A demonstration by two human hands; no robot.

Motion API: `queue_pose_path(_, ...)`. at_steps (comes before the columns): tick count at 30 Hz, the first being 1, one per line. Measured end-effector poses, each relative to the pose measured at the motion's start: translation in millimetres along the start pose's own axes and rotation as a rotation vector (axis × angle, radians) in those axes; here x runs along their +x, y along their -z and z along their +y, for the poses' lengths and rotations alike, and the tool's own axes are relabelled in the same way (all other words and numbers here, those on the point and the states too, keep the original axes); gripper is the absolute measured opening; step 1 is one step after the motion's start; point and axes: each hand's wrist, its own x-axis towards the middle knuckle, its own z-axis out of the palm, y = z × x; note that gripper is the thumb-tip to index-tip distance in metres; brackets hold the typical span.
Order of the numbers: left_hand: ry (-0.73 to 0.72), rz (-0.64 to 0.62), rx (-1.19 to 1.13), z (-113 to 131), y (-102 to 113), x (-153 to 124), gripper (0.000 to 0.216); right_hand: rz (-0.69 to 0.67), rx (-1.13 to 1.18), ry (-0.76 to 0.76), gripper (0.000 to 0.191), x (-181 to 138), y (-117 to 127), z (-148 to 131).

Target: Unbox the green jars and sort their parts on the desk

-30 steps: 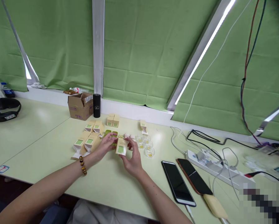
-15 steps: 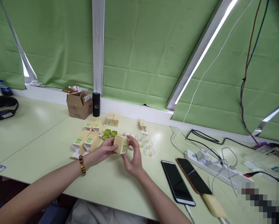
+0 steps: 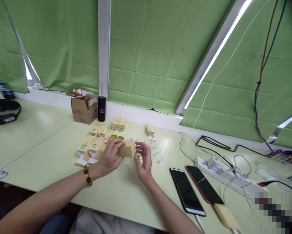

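Note:
A small tan cardboard box (image 3: 126, 149) is held above the table, lying on its side with a plain face toward me. My left hand (image 3: 111, 152) grips its left end between thumb and fingers. At the other end, my right hand (image 3: 144, 161) has its fingers apart and curved, with the thumb close to the box's edge; whether it touches is hard to tell. Behind the box are green containers (image 3: 117, 136), partly hidden by my left hand. To the right sit several clear plastic cups (image 3: 156, 152) with yellow bits inside.
Several tan boxes with open flaps (image 3: 94, 148) lie left of my hands. Two closed boxes (image 3: 118, 124) and one open box (image 3: 150, 131) stand farther back. A brown carton (image 3: 84, 110) and black tumbler (image 3: 101, 109) are behind. Phones (image 3: 187, 191) and a power strip (image 3: 226, 175) lie right.
The box has been turned, so its green label no longer faces me. My left hand now grips it from above at the left end, and my right hand's fingers have loosened from it.

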Motion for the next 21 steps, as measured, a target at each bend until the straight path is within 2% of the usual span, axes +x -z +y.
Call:
queue_pose_path(6,-0.141,0.007,0.154,-2.9,-1.2,-0.8,0.054,-0.011,-0.015,0.054,0.038,-3.1,-2.2,1.0)
queue_pose_path(11,-0.226,0.037,0.226,-6.5,-2.4,-4.2,0.049,0.007,-0.062,0.161,0.041,-6.4,-3.7,6.6)
queue_pose_path(21,-0.280,0.058,0.309,-5.7,-2.5,-2.4,0.042,0.033,-0.172,0.290,0.050,-7.6,-5.2,14.5)
